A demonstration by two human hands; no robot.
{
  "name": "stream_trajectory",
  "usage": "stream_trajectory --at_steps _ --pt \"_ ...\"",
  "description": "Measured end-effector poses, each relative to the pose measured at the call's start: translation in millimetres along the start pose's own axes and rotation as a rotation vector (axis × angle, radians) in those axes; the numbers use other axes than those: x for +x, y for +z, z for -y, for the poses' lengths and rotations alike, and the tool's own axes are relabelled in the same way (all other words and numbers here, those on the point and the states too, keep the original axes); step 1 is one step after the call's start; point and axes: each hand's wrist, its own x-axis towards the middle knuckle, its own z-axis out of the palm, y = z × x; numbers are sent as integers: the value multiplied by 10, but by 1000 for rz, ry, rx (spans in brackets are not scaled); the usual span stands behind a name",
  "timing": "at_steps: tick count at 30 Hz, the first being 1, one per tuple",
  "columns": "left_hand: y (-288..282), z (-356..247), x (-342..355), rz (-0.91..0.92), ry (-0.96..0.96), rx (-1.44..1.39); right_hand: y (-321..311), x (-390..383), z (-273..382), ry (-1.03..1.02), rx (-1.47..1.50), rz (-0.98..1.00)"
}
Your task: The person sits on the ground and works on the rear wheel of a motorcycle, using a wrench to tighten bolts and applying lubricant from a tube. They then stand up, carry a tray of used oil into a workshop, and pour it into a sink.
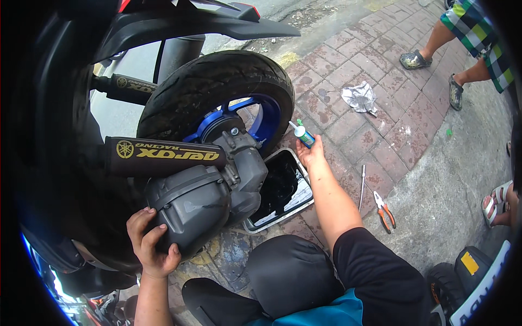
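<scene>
My left hand (149, 242) rests on the dark grey engine casing (193, 204) of a scooter, its fingers spread over the casing's near edge. In my right hand (311, 152) is a small teal bottle (304, 137) with a white nozzle and a green tip, tilted up to the left. The bottle is beside the rear tire (217, 89) with its blue wheel rim (266, 117). Below the engine sits a shallow rectangular pan (302, 202) with dark liquid in it, partly hidden by the casing. A black shock-absorber cover (163, 156) with yellow print lies above the casing.
On the brick paving lie orange-handled pliers (384, 212), a thin metal rod-like tool (362, 187) and a crumpled grey-white rag (360, 98). One person in clogs (416, 60) stands at the upper right; another's sandaled foot (496, 204) is at the right edge. Another vehicle's wheel (448, 290) is at the lower right.
</scene>
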Motion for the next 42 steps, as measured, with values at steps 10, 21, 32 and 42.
stream_trajectory --at_steps 10,21,32,42 --pt "-8 -8 37 -30 7 -24 625 -1202 -139 -201 -379 555" --pt "-39 -23 35 -48 -4 -49 861 -1407 -319 -422 -566 629" --pt "-37 -17 45 -80 -10 -98 1529 -2021 -219 -1190 -1451 801" --pt "-123 -65 77 -86 -44 -111 1934 -2521 -656 -1170 -1881 1107"
